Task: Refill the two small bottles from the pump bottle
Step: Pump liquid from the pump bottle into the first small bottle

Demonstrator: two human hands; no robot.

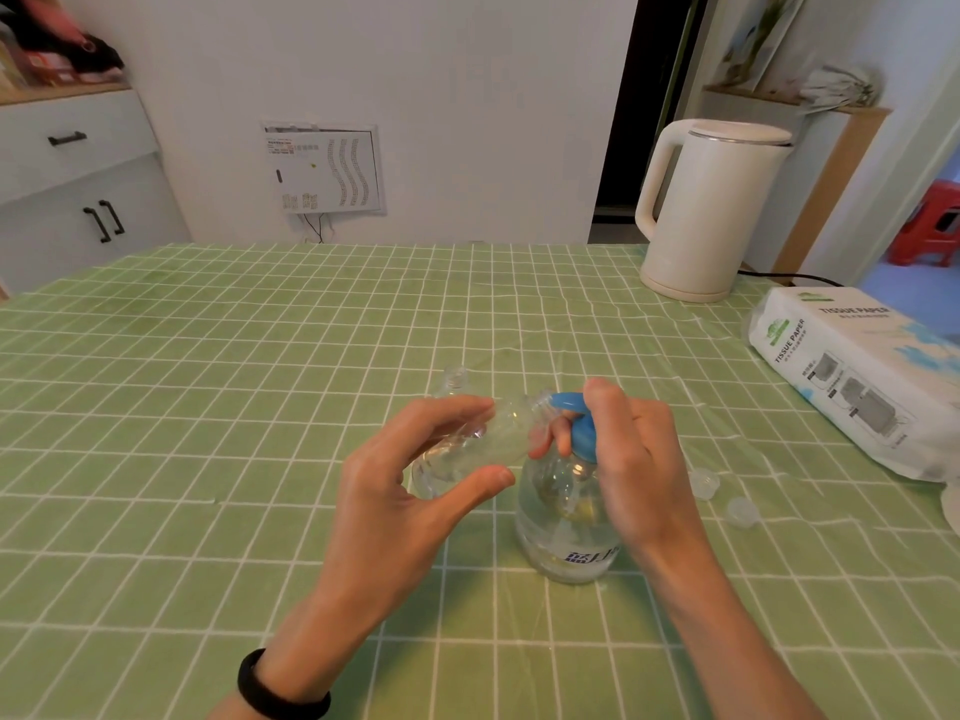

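A clear pump bottle [566, 532] with a blue pump head [579, 431] stands on the green checked tablecloth, near the front middle. My right hand [634, 459] rests on the pump head, fingers wrapped around it. My left hand [415, 491] holds a small clear bottle [498, 433] tilted, its open neck against the blue spout. A second small clear bottle [454, 381] stands upright and uncapped just behind the left hand. Two clear caps [704, 483] [743, 511] lie on the cloth to the right of the pump bottle.
A cream electric kettle [711, 210] stands at the back right with its cord trailing right. A pack of tissue paper [852, 376] lies along the right edge. White drawers [78, 168] stand beyond the table at the left.
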